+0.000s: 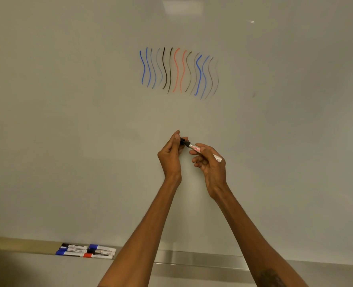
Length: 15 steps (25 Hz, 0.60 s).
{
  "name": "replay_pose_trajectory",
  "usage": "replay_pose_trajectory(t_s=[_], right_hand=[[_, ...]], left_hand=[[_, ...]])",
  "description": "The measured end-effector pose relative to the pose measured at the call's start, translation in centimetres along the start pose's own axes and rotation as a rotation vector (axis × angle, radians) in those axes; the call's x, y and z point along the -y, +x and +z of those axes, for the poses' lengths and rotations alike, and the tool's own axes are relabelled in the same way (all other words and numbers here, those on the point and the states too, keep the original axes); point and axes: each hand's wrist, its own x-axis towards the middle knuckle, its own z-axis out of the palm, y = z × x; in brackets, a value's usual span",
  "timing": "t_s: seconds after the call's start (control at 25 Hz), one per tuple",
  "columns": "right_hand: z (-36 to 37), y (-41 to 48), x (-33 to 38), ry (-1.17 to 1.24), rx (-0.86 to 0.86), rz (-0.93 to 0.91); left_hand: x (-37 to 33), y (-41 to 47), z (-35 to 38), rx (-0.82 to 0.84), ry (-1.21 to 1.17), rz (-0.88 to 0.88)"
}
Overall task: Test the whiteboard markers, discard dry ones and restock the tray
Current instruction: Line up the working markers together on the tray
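From the head view, my right grip [210,164] curls round the barrel of a marker [195,148] held in front of the whiteboard [88,121], below the wavy test lines [179,72]. Its long axis slants from lower right up to upper left, black cap [183,141] end pointing left. My left grip [170,154] pinches that cap, and other markers [86,251] lie in the tray [16,244] at lower left.

Two hands raised in front of the whiteboard [68,100]. The right hand [209,164] grips the white barrel of a marker [205,152] with red lettering. The left hand [171,154] pinches the black cap [182,140] at its tip end. Above is a row of wavy strokes [177,71] in blue, black, red and faint grey. At lower left, the tray [16,244] holds a cluster of capped markers [86,251] lying flat.
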Motion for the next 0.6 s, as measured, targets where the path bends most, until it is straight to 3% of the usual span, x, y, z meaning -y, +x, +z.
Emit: replay_pose_trajectory(t_s=[0.2,0.6], right_hand=[[0.8,-0.8,-1.3,-0.065,0.028,-0.003],[4.2,-2.7,-6.1,0.073,0.017,0.110]], left_hand=[[0.4,-0.9,-1.5,-0.033,0.027,-0.011],[0.8,-1.0,-7.3,-0.161,0.030,-0.078]])
